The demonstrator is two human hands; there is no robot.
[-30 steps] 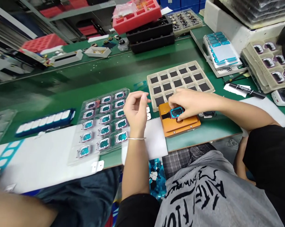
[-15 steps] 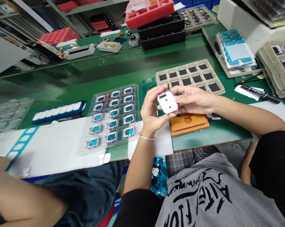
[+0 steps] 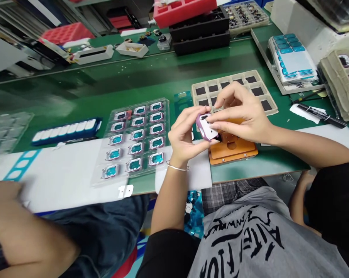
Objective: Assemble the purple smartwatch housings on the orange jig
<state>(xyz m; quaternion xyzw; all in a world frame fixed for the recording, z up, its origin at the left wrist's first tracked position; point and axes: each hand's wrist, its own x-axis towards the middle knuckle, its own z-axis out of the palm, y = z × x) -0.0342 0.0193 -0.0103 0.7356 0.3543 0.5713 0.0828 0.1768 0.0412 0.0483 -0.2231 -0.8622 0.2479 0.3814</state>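
Note:
My left hand holds a small white and purple case by its edges, thumb below and fingers above. The case is tilted, with its white face toward my right hand. Fingertips of the right hand touch that white face, other fingers raised above it; whether they pinch anything is hidden. Beneath the right hand lies an orange fixture. A beige tray with dark squares in its compartments is partly covered by the same hand.
To the left, a clear tray bears rows of purple and teal cases. A blue holder has several white pieces. Black boxes stand behind. A co-worker's arm is at lower left, and a black marker lies right.
My right hand has lifted off the case's edge and turned, its fingertips now on the white face. The case has tilted, showing its purple side. The co-worker's hand at left has moved.

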